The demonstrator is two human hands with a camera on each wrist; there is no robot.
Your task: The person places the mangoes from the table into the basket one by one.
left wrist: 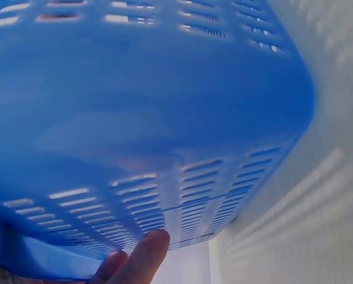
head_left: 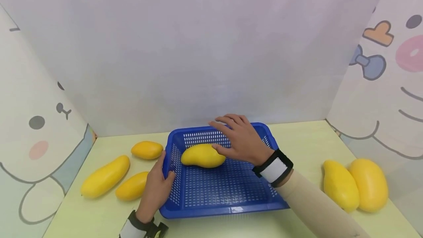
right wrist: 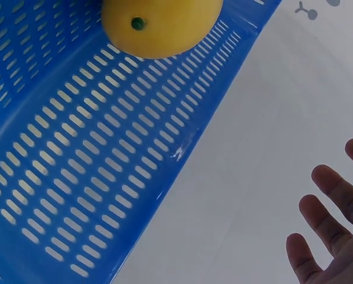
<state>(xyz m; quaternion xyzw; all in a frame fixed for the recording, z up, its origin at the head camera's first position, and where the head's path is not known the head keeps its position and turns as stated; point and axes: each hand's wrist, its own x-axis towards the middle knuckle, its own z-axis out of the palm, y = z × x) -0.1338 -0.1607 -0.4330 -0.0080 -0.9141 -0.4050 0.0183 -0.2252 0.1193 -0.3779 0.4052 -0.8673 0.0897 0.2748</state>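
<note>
A blue perforated plastic basket [head_left: 228, 209] stands on the table with one yellow mango [head_left: 201, 156] lying inside near its back left. My left hand [head_left: 156, 188] grips the basket's left rim, thumb on the inner side and fingers along the outside. In the left wrist view, fingertips [left wrist: 149, 248] show against the basket's outer wall. Over the basket's back right part hangs my right hand [head_left: 242, 140], its fingers spread and holding nothing. Its thumb overlaps the mango's right end in the head view; whether they touch I cannot tell. The right wrist view shows the hand apart from the mango [right wrist: 158, 29].
Left of the basket lie three more mangoes: a small one [head_left: 147, 150], a long one [head_left: 105, 176] and another [head_left: 132, 186] partly behind my left hand. On the right, two mangoes [head_left: 340, 186] [head_left: 368, 184] lie side by side. A pale wall [head_left: 205, 54] rises behind the table.
</note>
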